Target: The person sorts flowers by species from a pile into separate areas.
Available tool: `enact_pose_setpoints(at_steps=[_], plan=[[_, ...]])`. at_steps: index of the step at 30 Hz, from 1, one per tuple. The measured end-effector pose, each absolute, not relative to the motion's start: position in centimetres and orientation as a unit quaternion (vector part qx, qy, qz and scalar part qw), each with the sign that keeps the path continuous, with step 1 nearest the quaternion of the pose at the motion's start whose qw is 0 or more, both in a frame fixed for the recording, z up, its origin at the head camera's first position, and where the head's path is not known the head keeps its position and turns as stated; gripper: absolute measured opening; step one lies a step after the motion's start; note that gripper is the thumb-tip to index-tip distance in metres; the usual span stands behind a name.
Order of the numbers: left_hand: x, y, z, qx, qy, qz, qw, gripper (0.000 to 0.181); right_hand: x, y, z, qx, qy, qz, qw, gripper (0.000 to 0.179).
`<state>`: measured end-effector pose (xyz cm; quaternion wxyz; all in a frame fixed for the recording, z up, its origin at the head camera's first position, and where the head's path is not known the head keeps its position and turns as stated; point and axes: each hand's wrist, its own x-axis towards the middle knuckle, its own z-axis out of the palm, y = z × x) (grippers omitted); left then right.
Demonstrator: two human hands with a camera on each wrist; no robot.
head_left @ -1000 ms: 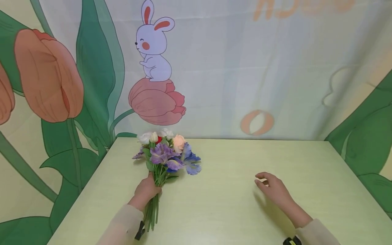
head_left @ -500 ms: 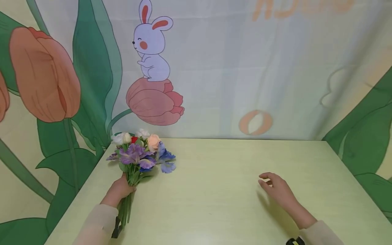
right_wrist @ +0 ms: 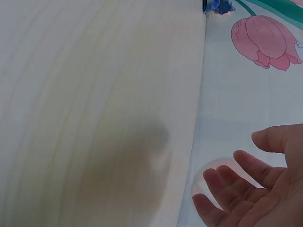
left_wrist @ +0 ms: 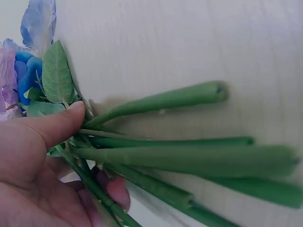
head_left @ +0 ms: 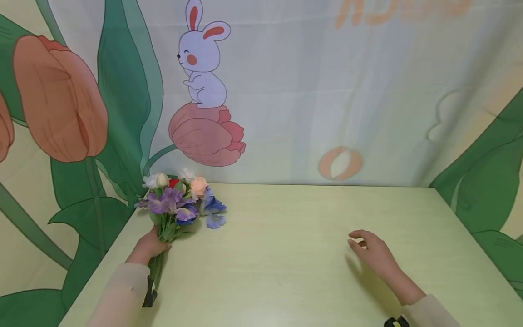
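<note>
A bouquet of artificial flowers [head_left: 175, 204] is at the left of the table, with white, peach, red, purple and blue blooms toward the back. My left hand [head_left: 148, 245] grips its bundled green stems just below the leaves. In the left wrist view, the thumb and fingers of the left hand [left_wrist: 42, 161] wrap the stems [left_wrist: 180, 156], whose cut ends fan out over the tabletop. My right hand [head_left: 371, 249] hovers above the table's right side, casting a shadow. In the right wrist view that hand [right_wrist: 251, 189] holds nothing, its fingers loosely bent and apart from the thumb.
The pale yellow-green table [head_left: 269, 254] ends at a hanging cloth backdrop [head_left: 286, 91] printed with tulips and a rabbit. Dark straps are on both wrists, the right one a wristband [head_left: 396, 321] with a yellow mark.
My left hand has carried the bouquet leftward across the table, toward its left edge. The right hand has shifted slightly right, its pose much the same.
</note>
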<state>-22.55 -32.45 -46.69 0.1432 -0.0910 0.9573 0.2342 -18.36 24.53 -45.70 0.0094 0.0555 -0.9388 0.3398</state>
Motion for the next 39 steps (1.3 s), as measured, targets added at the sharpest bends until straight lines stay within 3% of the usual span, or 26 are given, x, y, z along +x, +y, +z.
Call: enact_pose_setpoints(at_steps=[9, 16, 26, 33, 39], plan=[[-21.1, -32.4, -46.5, -0.159, 0.957, 0.231, 0.067, 0.092, -18.3, 24.9, -45.7, 0.057, -0.939, 0.338, 0.013, 0.037], [-20.0, -32.2, -45.5, -0.148, 0.966, 0.2, 0.067, 0.058, -18.3, 25.2, -45.8, 0.063, -0.938, 0.341, 0.01, 0.038], [-19.7, -31.5, -45.5, -0.137, 0.977, 0.159, 0.032, 0.032, -18.1, 25.3, -45.9, 0.056, -0.938, 0.342, 0.001, 0.037], [-19.9, -31.1, -45.8, -0.135, 0.978, 0.154, 0.04, 0.038, -18.1, 25.3, -46.0, 0.055, -0.939, 0.339, -0.001, 0.037], [-20.3, -31.1, -46.0, -0.143, 0.975, 0.161, 0.05, 0.024, -18.1, 25.2, -46.1, 0.056, -0.94, 0.338, 0.001, 0.038]])
